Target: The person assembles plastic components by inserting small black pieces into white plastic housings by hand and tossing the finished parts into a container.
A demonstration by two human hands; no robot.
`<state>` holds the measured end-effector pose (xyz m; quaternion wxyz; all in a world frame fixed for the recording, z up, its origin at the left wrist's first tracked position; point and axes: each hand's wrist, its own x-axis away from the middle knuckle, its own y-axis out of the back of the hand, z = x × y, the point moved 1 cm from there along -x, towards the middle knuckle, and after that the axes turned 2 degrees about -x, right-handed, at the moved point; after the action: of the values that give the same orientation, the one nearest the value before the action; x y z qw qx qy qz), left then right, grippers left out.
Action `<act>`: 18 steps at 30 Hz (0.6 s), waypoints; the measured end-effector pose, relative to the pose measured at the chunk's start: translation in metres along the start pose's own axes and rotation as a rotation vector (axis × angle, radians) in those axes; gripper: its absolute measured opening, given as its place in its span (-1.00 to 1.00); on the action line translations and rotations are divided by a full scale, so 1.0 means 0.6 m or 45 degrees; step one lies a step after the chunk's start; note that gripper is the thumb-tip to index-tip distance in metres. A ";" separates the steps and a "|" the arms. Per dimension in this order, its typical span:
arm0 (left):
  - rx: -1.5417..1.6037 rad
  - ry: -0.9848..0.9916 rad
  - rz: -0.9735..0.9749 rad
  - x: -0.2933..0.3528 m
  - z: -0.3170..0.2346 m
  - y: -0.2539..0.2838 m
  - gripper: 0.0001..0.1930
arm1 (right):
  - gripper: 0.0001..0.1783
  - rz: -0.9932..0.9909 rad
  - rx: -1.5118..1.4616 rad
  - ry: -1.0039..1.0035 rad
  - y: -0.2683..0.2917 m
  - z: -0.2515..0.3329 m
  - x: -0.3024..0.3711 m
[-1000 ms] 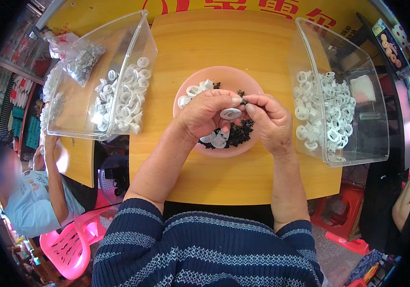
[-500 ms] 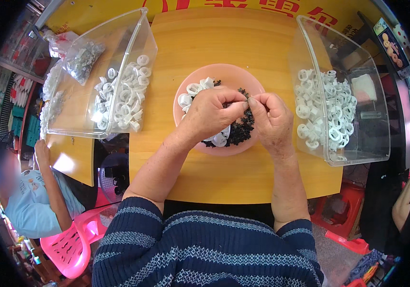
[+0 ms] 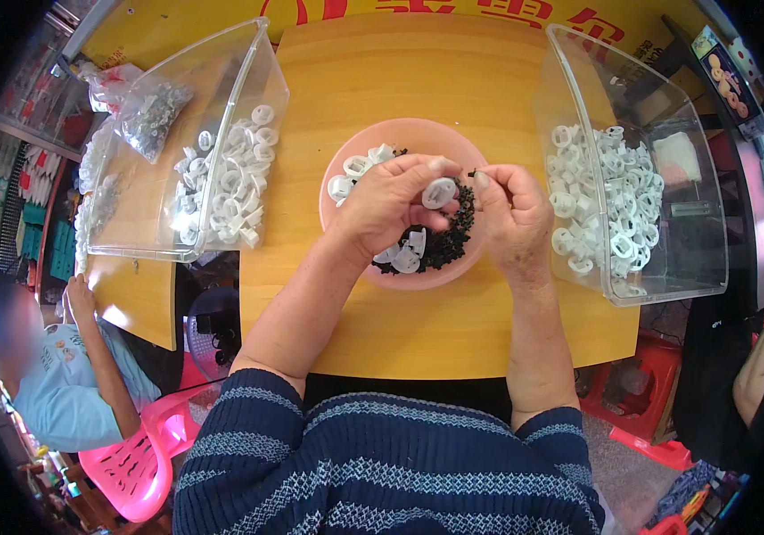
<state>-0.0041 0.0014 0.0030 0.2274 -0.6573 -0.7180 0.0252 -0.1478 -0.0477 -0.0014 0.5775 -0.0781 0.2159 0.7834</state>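
A pink round plate (image 3: 373, 134) lies at the middle of the table. Over it, my left hand (image 3: 391, 201) holds a small white round plastic part (image 3: 439, 193) in its fingers. Close beside, my right hand (image 3: 513, 209) pinches a tiny black piece (image 3: 473, 173) between thumb and forefinger, apart from the white part. Small black pieces (image 3: 453, 241) are heaped on the plate below my hands. White ring-shaped plastic parts (image 3: 357, 166) lie at the plate's left side, and a few more (image 3: 407, 254) rest near its front, partly under my left hand.
A clear plastic bin (image 3: 262, 89) with white parts stands at the left, another (image 3: 578, 80) at the right. A bag of small parts (image 3: 155, 116) is by the left bin. At far left a person (image 3: 79, 374) sits near a pink chair (image 3: 137, 473). A red stool (image 3: 636, 383) stands at lower right.
My hands have drawn slightly apart. The white part in my left hand has turned into view, and the black piece now shows at my right fingertips.
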 end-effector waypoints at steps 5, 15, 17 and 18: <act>0.574 0.025 0.076 -0.007 0.003 0.000 -0.72 | -0.92 -0.022 -0.129 -0.102 0.000 -0.003 0.003; 0.648 0.014 0.289 -0.011 0.012 0.009 -0.81 | -0.95 -0.025 0.039 0.125 -0.007 0.008 0.005; 0.657 -0.006 0.246 -0.011 0.009 0.002 -0.81 | -0.96 -0.028 0.085 0.175 -0.007 0.008 0.004; 0.667 -0.027 0.202 -0.011 0.008 0.000 -0.81 | -0.96 -0.041 0.120 0.214 -0.007 0.008 0.004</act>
<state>-0.0058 -0.0038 -0.0035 0.3793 -0.6301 -0.6356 0.2348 -0.1441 -0.0425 0.0010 0.5731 -0.1196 0.2990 0.7536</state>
